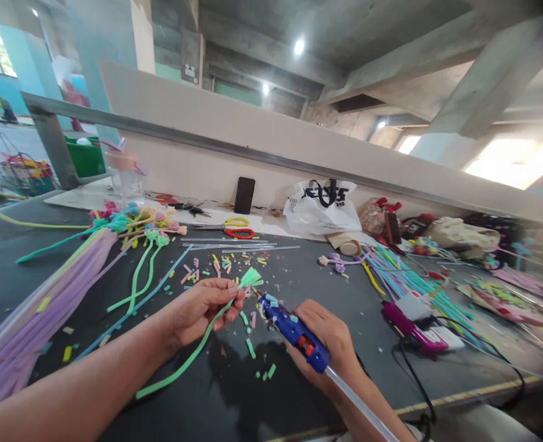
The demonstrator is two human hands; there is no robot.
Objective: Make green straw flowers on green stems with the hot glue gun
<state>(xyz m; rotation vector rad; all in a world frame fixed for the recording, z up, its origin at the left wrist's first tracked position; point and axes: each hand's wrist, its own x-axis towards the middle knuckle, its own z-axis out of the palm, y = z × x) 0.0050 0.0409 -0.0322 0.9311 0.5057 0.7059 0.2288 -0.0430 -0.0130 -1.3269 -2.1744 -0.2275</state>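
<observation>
My left hand (207, 304) pinches a green pipe cleaner (183, 365) just below its tufted, fanned-out tip (251, 278). The pipe cleaner's long tail hangs down toward the front of the table. In my right hand (327, 334) is a blue hot glue gun (290, 325), with a clear glue stick (359, 399) jutting from its back end. The gun's nozzle points at the tuft, close beside it; whether they touch I cannot tell. Short cut bits of green (250, 348), pink and yellow lie on the dark tabletop around both hands.
Bundled lilac strands (64, 288) and finished-looking knotted pieces (133, 221) lie at left. Scissors (239, 233), clear glue sticks (234, 244) and a phone (244, 195) are at the back. A white bag (322, 205) stands near the partition. At right lie a magenta tool (410, 328) and black cords (419, 374).
</observation>
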